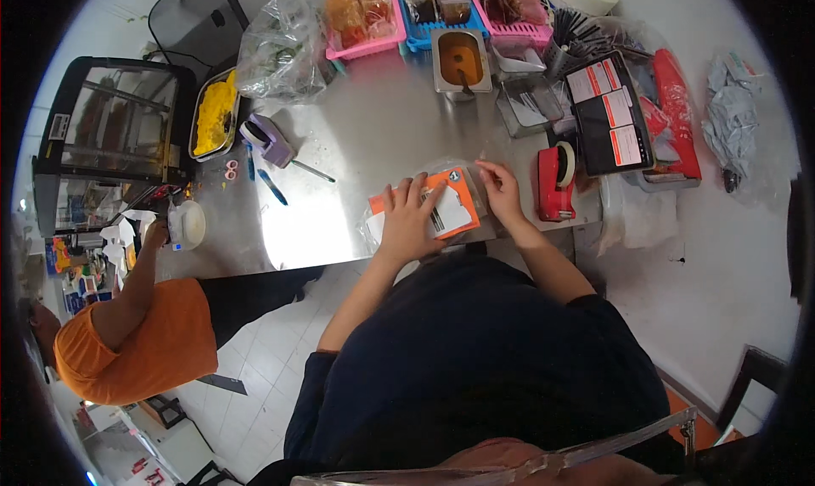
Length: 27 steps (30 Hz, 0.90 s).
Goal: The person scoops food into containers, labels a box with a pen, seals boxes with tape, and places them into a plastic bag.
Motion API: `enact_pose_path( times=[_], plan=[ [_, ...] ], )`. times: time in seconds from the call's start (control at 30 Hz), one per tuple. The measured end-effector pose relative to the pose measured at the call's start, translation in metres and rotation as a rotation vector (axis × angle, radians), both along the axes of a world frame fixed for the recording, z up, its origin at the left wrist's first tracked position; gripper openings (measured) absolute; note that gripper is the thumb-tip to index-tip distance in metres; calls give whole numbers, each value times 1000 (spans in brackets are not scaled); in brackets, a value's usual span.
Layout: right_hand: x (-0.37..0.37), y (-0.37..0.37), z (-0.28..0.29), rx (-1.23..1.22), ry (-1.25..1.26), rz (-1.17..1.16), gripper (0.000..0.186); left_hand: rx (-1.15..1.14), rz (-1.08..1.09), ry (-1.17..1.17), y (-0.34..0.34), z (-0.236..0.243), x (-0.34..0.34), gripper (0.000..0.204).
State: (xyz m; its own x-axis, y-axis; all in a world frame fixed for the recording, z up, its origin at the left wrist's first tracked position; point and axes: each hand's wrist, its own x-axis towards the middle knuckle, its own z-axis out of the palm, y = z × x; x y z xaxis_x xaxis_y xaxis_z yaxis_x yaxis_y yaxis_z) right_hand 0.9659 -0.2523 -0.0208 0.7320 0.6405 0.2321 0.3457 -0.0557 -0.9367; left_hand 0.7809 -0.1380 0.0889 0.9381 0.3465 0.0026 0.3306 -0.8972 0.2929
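Note:
An orange-and-white printed card lies at the front edge of the steel table, inside or under a clear plastic bag; I cannot tell which. My left hand rests flat across the card's left part, its fingers spread. At the bag's right side is my right hand, with curled fingers that seem to pinch the clear film near its far corner. The palm side of both hands is hidden.
A red tape dispenser and a tablet stand to my right. Farther back sit a metal tub of brown sauce and a pink basket. Left are a purple tape dispenser, a yellow-filled tray and a person in orange.

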Motion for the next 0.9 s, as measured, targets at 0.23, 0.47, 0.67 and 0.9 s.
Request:
enact_pose_path(
  times=[0.23, 0.47, 0.67, 0.9],
  plan=[
    [13, -54, 6, -537, 820, 372, 24, -10, 26, -3, 2, -2, 2, 101],
    [6, -37, -40, -219, 383, 230, 15, -1, -1, -4, 1, 2, 9, 100],
    [12, -43, -6, -572, 603, 284, 22, -26, 51, -37, 0, 1, 3, 99],
    [0, -43, 66, 138, 1095, 311, 24, -28, 35, -19, 1, 1, -1, 98]
  ],
)
